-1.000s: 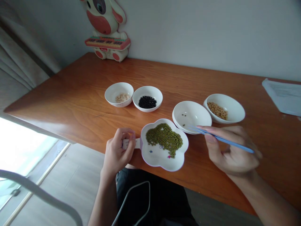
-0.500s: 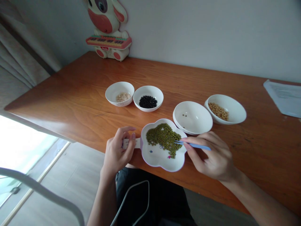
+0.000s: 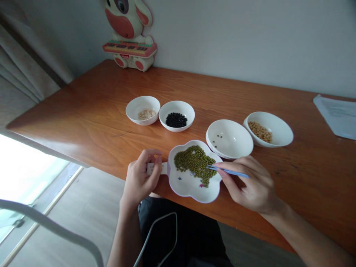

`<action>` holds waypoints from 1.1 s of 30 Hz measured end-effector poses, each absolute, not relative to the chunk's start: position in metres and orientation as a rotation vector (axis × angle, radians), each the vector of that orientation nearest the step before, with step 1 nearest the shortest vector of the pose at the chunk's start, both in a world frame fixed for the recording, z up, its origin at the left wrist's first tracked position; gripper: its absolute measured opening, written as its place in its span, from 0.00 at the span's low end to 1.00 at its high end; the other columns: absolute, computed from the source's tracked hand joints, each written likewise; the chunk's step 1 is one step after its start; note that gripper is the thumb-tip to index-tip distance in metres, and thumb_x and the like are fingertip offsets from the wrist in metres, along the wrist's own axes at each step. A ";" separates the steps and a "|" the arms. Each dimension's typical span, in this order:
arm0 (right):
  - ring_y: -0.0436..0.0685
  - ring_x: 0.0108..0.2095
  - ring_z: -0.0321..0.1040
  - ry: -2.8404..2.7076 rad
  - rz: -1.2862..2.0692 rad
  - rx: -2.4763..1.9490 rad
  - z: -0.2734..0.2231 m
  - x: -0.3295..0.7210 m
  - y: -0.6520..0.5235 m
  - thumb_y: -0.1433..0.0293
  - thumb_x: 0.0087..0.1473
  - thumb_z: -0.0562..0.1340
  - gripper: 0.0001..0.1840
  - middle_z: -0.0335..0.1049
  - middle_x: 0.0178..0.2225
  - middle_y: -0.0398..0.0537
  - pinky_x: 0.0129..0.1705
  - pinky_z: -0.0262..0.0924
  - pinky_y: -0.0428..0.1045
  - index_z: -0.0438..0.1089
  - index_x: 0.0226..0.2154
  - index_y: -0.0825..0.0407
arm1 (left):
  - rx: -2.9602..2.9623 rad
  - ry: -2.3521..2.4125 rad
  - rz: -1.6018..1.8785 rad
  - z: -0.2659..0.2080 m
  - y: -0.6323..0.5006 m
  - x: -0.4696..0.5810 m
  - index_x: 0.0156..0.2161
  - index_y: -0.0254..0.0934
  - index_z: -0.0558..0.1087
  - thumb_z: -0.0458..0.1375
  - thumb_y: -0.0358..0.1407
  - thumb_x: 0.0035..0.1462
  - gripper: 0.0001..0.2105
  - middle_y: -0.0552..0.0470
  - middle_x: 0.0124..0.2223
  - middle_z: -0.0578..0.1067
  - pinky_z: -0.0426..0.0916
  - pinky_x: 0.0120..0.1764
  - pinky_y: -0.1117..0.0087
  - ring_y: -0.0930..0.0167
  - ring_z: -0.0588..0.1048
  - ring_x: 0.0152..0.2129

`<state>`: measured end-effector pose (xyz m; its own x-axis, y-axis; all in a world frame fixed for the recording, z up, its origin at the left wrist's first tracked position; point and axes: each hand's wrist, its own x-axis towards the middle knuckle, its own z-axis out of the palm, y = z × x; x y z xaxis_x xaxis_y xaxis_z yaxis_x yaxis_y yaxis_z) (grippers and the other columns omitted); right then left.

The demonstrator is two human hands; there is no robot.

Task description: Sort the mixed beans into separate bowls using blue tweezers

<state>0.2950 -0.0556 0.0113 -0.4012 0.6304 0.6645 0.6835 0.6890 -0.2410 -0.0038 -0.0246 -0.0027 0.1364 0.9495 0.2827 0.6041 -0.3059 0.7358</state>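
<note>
My left hand [image 3: 142, 176] is closed around the short white handle [image 3: 164, 168] of a flower-shaped dish with a lilac rim [image 3: 182, 189]. Green mung beans [image 3: 194, 159] cover much of the dish, mostly its upper and right parts. In my right hand [image 3: 251, 181] is a pair of blue tweezers [image 3: 232, 172], pinched between thumb and fingers. Their tips reach into the mung beans at the right side; whether a bean is between them I cannot tell. Just behind the dish stands a white bowl [image 3: 236, 139] with several small dark beans on its inner left side.
Farther back are a white bowl [image 3: 133, 110] of pale flat pieces and another bowl [image 3: 189, 109] of black beans. At right, a bowl [image 3: 282, 131] holds tan beans. A cow-shaped toy keyboard [image 3: 130, 48] stands against the wall. A papery sheet [image 3: 336, 116] lies far right; a cable [image 3: 155, 218] crosses my lap.
The view has shifted very slightly. Small beans in the nearest white bowl lie in somewhat different spots. Both hands keep their grips, and the tweezer tips stay among the mung beans.
</note>
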 end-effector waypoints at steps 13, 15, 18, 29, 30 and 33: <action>0.53 0.31 0.73 -2.144 -0.083 -1.010 0.012 0.295 -0.056 0.83 0.54 0.68 0.18 0.81 0.36 0.48 0.36 0.68 0.51 0.73 0.47 0.55 | 1.763 1.433 0.983 0.004 -0.018 -0.003 0.43 0.38 0.75 0.57 0.36 0.67 0.06 0.53 0.34 0.81 0.70 0.32 0.74 0.73 0.77 0.27; 0.54 0.32 0.74 -2.139 -0.085 -1.009 0.012 0.295 -0.056 0.83 0.53 0.68 0.19 0.81 0.36 0.48 0.36 0.68 0.51 0.73 0.47 0.54 | 1.746 1.391 0.911 0.009 -0.014 -0.007 0.42 0.37 0.75 0.57 0.36 0.66 0.06 0.52 0.35 0.81 0.71 0.32 0.73 0.72 0.78 0.29; 0.53 0.31 0.74 -2.137 -0.085 -1.005 0.013 0.295 -0.057 0.82 0.54 0.67 0.20 0.82 0.36 0.47 0.35 0.68 0.51 0.73 0.48 0.53 | 1.735 1.279 0.676 0.021 -0.002 -0.012 0.42 0.38 0.76 0.55 0.36 0.65 0.07 0.51 0.35 0.82 0.72 0.33 0.72 0.70 0.79 0.31; 0.52 0.29 0.70 -2.049 -0.217 -0.992 0.023 0.307 -0.059 0.84 0.51 0.68 0.28 0.81 0.36 0.44 0.31 0.65 0.51 0.74 0.53 0.49 | 1.817 1.209 0.365 0.033 0.031 0.000 0.31 0.38 0.73 0.52 0.32 0.54 0.07 0.53 0.27 0.76 0.64 0.24 0.74 0.71 0.72 0.22; 0.52 0.28 0.69 -2.034 -0.237 -1.010 0.024 0.310 -0.060 0.83 0.52 0.68 0.29 0.81 0.37 0.44 0.31 0.65 0.52 0.74 0.54 0.48 | 1.801 1.197 0.379 0.032 0.030 -0.001 0.32 0.38 0.73 0.52 0.32 0.54 0.07 0.53 0.28 0.77 0.65 0.25 0.73 0.71 0.73 0.23; 0.53 0.28 0.67 -1.944 -0.295 -1.076 0.022 0.325 -0.064 0.82 0.53 0.68 0.32 0.79 0.37 0.43 0.30 0.62 0.53 0.73 0.58 0.42 | 1.742 1.174 0.460 0.031 0.023 -0.004 0.37 0.38 0.73 0.53 0.32 0.57 0.06 0.54 0.29 0.77 0.66 0.28 0.73 0.71 0.74 0.25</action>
